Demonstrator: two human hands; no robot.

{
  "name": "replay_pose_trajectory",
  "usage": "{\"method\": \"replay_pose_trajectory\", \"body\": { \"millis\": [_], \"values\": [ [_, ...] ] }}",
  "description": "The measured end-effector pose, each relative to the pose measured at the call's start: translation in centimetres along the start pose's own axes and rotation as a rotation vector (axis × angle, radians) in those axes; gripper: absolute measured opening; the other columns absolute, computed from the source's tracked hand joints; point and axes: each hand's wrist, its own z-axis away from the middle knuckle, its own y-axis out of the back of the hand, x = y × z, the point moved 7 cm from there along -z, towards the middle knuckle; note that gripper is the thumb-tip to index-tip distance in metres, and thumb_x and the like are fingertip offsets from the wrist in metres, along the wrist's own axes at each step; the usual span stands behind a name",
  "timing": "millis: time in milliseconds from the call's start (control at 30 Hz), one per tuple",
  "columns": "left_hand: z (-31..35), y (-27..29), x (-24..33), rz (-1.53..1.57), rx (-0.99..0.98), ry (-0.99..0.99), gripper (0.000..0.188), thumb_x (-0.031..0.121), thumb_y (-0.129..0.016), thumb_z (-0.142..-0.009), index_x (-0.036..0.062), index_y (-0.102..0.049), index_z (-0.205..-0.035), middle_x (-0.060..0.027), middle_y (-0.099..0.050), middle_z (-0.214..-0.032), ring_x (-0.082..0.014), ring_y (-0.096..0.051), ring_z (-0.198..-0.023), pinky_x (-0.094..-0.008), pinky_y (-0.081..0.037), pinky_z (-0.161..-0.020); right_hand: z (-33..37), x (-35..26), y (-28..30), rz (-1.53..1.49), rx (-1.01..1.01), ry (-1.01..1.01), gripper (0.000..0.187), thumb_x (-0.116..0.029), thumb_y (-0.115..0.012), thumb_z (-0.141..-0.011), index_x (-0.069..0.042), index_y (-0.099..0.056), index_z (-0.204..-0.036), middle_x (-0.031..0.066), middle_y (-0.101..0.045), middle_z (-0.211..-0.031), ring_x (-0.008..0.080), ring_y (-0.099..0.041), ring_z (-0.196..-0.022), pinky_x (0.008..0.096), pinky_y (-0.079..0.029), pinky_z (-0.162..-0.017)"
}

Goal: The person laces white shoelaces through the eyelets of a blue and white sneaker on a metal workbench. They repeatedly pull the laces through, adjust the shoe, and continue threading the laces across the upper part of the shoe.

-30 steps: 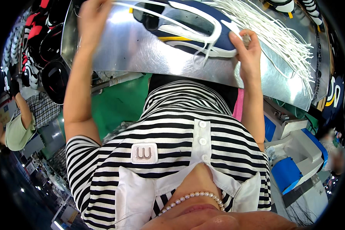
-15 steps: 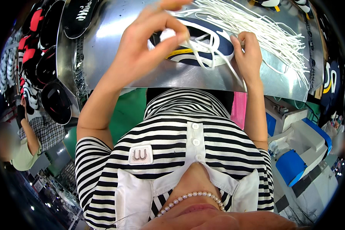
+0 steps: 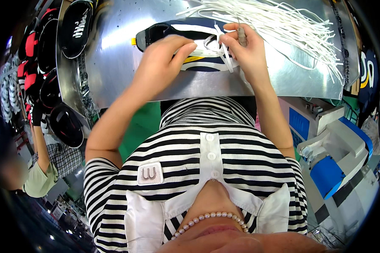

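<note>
A navy and white sneaker (image 3: 204, 66) with a yellow stripe lies sideways on the metal table, its dark heel to the left. My left hand (image 3: 164, 63) is closed over the near side of its opening, fingers curled and thumb by the white tongue; the fingertips are partly hidden. Over the toe end of the lacing, my right hand (image 3: 250, 50) pinches a white shoelace (image 3: 226, 57), which loops through the eyelets. The same hand also holds a small spike tool (image 3: 242, 37) with a grey-brown handle, its thin point upward.
A large bundle of white shoelaces (image 3: 291, 31) spreads across the right of the metal table (image 3: 122, 80). At the left edge stands a black shoe (image 3: 77, 29); more black and red shoes hang beyond. A white and blue machine (image 3: 335, 156) is at lower right. Another person's arm (image 3: 41, 147) shows at left.
My left hand has come down from above the shoe, letting go of the lace loop. My right hand has moved left from the toe onto the lace, and the spike tool now shows in it.
</note>
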Motion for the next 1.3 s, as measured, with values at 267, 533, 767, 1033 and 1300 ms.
{"method": "replay_pose_trajectory", "body": {
  "millis": [267, 533, 767, 1033, 1300],
  "values": [
    [-1.2, -3.8, -4.0, 0.453, -0.203, 0.61, 0.05, 0.049, -0.066, -0.09, 0.001, -0.069, -0.104, -0.0048, -0.068, -0.087, -0.0094, -0.061, -0.073, -0.0237, -0.049, -0.068, -0.2, 0.8, -0.7, 0.27, -0.047, -0.017, 0.035, -0.012, -0.074, -0.082, -0.003, -0.063, -0.113, 0.0064, -0.07, -0.085, 0.0135, -0.064, -0.076, 0.0261, -0.05, -0.068],
    [-0.7, -3.5, -3.0, 0.262, 0.178, 0.371, 0.034, 0.032, -0.079, -0.078, 0.0007, -0.074, -0.09, -0.0067, -0.074, -0.08, -0.0132, -0.069, -0.073, -0.0278, -0.053, -0.066, 1.1, -1.4, -1.1, 0.463, -0.114, 0.132, 0.035, -0.023, -0.071, -0.084, -0.003, -0.061, -0.11, 0.0143, -0.071, -0.087, 0.0261, -0.068, -0.077, 0.0357, -0.052, -0.071],
    [-0.1, -3.1, -2.3, 0.237, 0.24, 0.308, 0.034, 0.03, -0.078, -0.08, -0.0007, -0.072, -0.093, -0.0068, -0.074, -0.083, -0.0133, -0.069, -0.073, -0.028, -0.052, -0.067, 2.3, -2.7, -0.6, 0.564, -0.129, 0.314, 0.015, -0.018, -0.059, -0.093, -0.004, -0.061, -0.099, 0.0127, -0.069, -0.08, 0.0311, -0.066, -0.074, 0.0398, -0.05, -0.068],
    [0.9, -4.1, -1.2, 0.433, 0.156, 0.142, 0.016, 0.014, -0.07, -0.089, -0.0015, -0.07, -0.094, -0.0045, -0.071, -0.082, -0.0101, -0.065, -0.071, -0.0259, -0.051, -0.064, 0.5, -2.7, -2.7, 0.928, -0.328, 0.256, 0.017, -0.019, -0.061, -0.089, -0.002, -0.062, -0.094, 0.0171, -0.068, -0.078, 0.0361, -0.067, -0.077, 0.0441, -0.052, -0.067],
    [0.3, -3.3, -2.7, 0.534, -0.043, 0.344, 0.024, 0.024, -0.064, -0.091, 0.0017, -0.072, -0.089, -0.0015, -0.063, -0.066, -0.0073, -0.054, -0.06, -0.0237, -0.041, -0.055, 0.1, -3.8, -3.2, 1.043, -0.414, 0.284, 0.018, -0.017, -0.058, -0.089, -0.001, -0.063, -0.094, 0.0186, -0.069, -0.08, 0.0372, -0.067, -0.076, 0.0449, -0.052, -0.068]
  ]
}}
